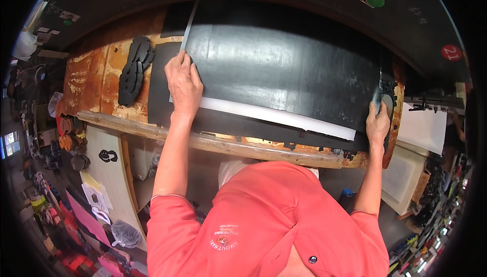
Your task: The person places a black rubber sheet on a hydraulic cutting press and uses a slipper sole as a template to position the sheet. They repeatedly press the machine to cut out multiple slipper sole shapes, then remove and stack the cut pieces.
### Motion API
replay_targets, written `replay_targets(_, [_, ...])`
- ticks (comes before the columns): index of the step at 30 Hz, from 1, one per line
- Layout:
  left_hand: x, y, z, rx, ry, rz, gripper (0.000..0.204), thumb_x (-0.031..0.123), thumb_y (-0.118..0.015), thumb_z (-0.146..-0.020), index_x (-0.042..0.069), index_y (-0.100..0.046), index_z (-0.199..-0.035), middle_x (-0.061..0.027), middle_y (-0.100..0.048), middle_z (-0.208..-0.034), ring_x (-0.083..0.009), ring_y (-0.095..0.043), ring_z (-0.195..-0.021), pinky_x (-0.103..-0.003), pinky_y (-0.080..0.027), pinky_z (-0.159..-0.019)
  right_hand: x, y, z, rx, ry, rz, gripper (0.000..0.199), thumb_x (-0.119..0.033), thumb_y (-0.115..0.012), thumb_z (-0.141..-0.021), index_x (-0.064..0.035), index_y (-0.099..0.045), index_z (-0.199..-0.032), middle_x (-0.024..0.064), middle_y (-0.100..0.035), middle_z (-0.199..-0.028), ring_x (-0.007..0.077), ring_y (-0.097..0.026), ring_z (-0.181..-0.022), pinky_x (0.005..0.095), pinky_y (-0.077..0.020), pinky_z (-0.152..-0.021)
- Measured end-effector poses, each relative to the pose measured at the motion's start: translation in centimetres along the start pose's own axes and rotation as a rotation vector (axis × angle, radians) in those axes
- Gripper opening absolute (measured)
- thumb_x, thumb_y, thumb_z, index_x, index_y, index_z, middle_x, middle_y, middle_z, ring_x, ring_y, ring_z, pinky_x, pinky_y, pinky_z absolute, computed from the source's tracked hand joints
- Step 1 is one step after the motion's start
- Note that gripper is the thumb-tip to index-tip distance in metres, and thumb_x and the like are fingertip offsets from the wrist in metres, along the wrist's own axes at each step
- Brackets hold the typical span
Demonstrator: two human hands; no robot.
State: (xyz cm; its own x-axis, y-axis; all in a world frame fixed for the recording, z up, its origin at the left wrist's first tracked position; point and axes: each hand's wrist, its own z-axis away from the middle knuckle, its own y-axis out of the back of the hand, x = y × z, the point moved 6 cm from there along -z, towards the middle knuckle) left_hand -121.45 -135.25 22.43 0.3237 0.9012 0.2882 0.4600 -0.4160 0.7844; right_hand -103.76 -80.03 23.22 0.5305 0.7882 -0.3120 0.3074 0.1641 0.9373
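A: What is the table carrying?

B: It is bearing the black board. A black sheet is showing past the board's left and near sides, apparently running beneath it. A white band is edging the board's near side.

A: And the hands?

B: The left hand is closing over the board's left edge, its fingers lying together. The right hand is pinching the right edge. The board is hiding whatever is pressing underneath.

A: What could be going wrong?

B: With one hand pulling harder, the board could be skewing and dragging the sheet. With a grip slackening, it could be dropping onto fingertips. Swinging wide, it could be knocking the pieces stacked left of it. Scraps lying on its near side could be catching below and leaving it rocking.

A: How are the materials looking?

B: The table is showing worn, scratched, orange-brown wood. The board is looking stiff, flat and faintly glossy; the sheet is looking matte, perhaps rubbery. The band is running straight, possibly forming the board's own side. The pieces are curving like soles, and the scraps are looking dark and ragged.
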Motion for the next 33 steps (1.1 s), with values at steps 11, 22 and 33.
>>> replay_targets(11, [-0.2, 0.2, 0.1, -0.083, -0.037, -0.005, 0.039, 0.009, -0.070, -0.102, -0.012, -0.065, -0.135, -0.0255, -0.062, -0.148, -0.0420, -0.056, -0.137, -0.048, -0.046, -0.116, -1.0, 0.5, 0.5, -0.027, -0.027, -0.076, 0.057, -0.036, -0.065, -0.103, 0.0086, -0.064, -0.137, 0.0344, -0.073, -0.096, 0.0506, -0.073, -0.098, 0.0514, -0.0557, -0.089])
replay_targets(22, [-1.1, -0.6, 0.5, -0.094, -0.049, -0.047, 0.040, 0.014, -0.069, -0.105, -0.010, -0.065, -0.137, -0.0255, -0.061, -0.151, -0.0421, -0.053, -0.145, -0.047, -0.045, -0.119, 5.7, 2.2, 3.4, -0.070, 0.029, -0.097, 0.078, -0.028, -0.080, -0.093, 0.0040, -0.048, -0.156, 0.0293, -0.049, -0.158, 0.0443, -0.047, -0.147, 0.0488, -0.0381, -0.123])
replay_targets(33, [0.5, -0.1, 1.0, -0.091, -0.033, 0.005, 0.035, 0.011, -0.069, -0.104, -0.008, -0.068, -0.133, -0.0261, -0.062, -0.149, -0.0434, -0.057, -0.142, -0.048, -0.044, -0.121, 5.9, 2.1, 4.9, 0.076, 0.215, -0.012, 0.081, -0.026, -0.087, -0.082, 0.0013, -0.056, -0.151, 0.0270, -0.061, -0.148, 0.0443, -0.058, -0.135, 0.0514, -0.0440, -0.115])
